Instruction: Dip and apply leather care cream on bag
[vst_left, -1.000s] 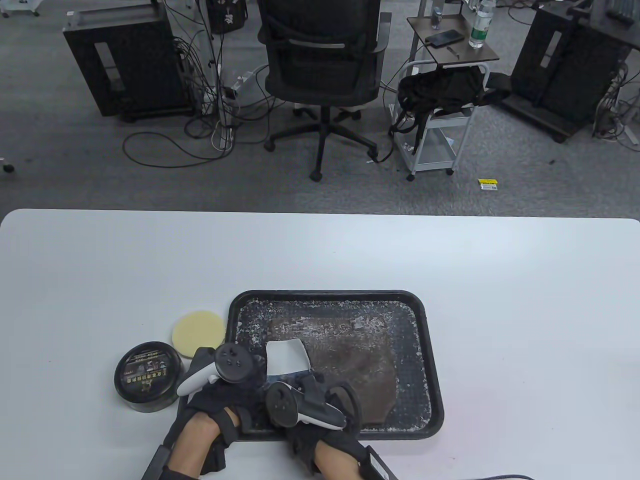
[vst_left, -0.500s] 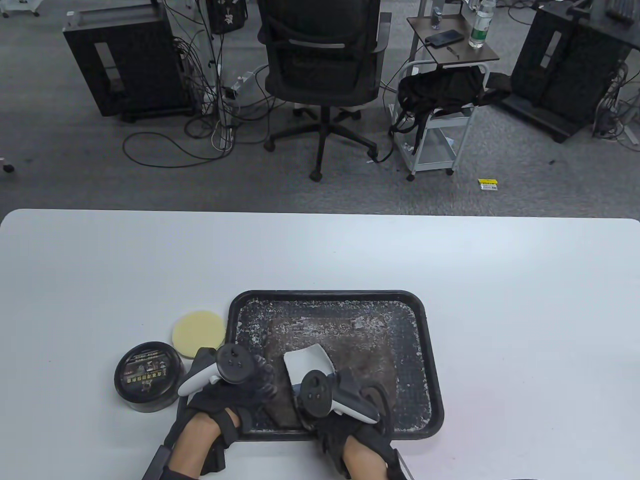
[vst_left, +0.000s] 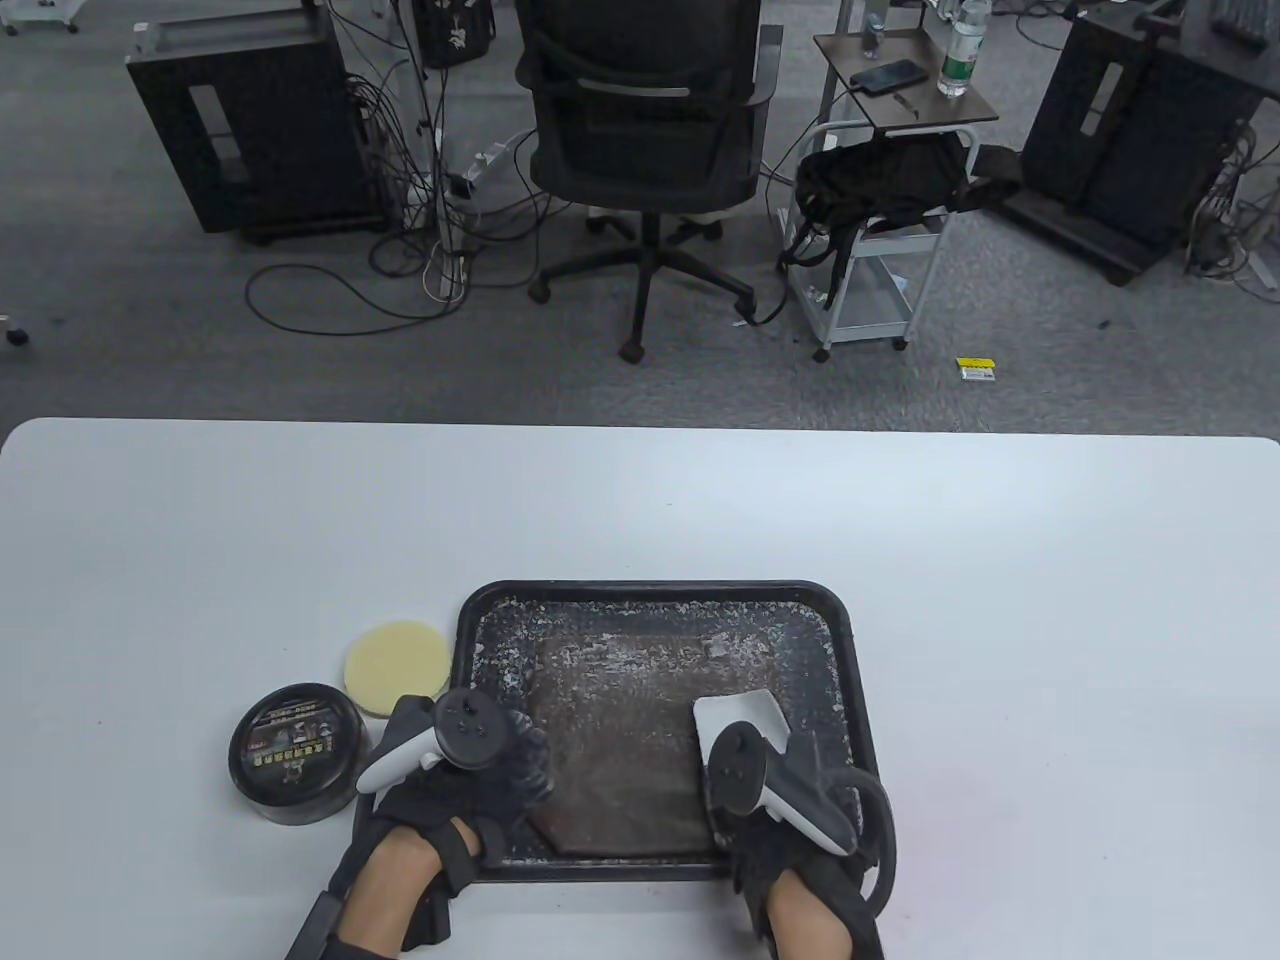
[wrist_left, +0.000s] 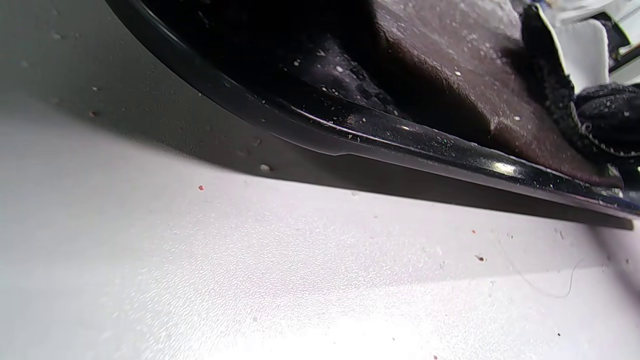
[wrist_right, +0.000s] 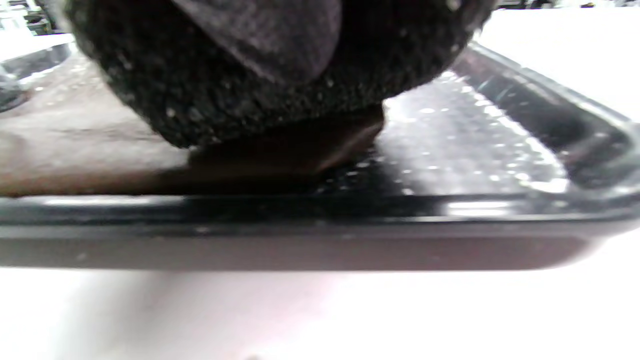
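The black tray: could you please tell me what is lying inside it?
Inside the black tray lies a flat brown leather bag amid white flecks. The left hand and right hand hide its near corners.

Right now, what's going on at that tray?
A person is working cream into a brown leather bag lying flat in a black tray. The right hand presses a white cloth on the bag's right side; the left hand rests at the tray's left edge. The cream tin, lid on, and a yellow sponge sit beside the tray.
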